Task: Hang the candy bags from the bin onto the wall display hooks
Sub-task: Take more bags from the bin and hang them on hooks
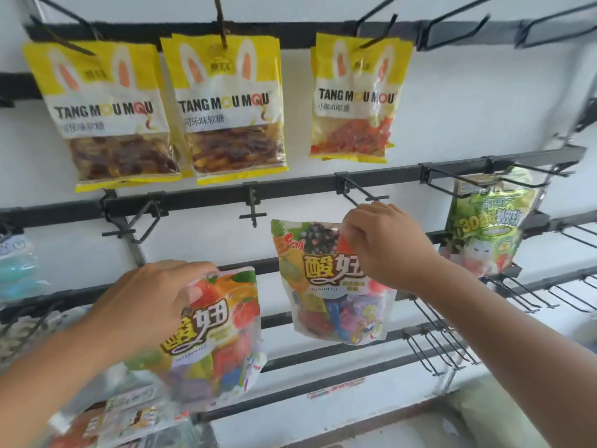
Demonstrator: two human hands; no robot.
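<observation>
My right hand point(386, 244) pinches the top right corner of a colourful fruit candy bag point(326, 282), which it holds up just below an empty black hook point(361, 194) on the middle rail. A second candy bag point(219, 331) of the same brand is gripped by its top edge in my left hand point(151, 299), lower and to the left, in front of the lower rails. Three yellow TANG MOU MOU bags point(226, 105) hang from the top rail's hooks. A green candy bag point(487, 221) hangs on a middle-rail hook at the right.
Empty black hooks stick out from the middle rail at left point(139, 218) and centre point(253, 205), and several more from the lower rails at right point(436, 344). More packaged goods point(129, 418) lie at the bottom left. Pale packets hang at the far left edge point(16, 266).
</observation>
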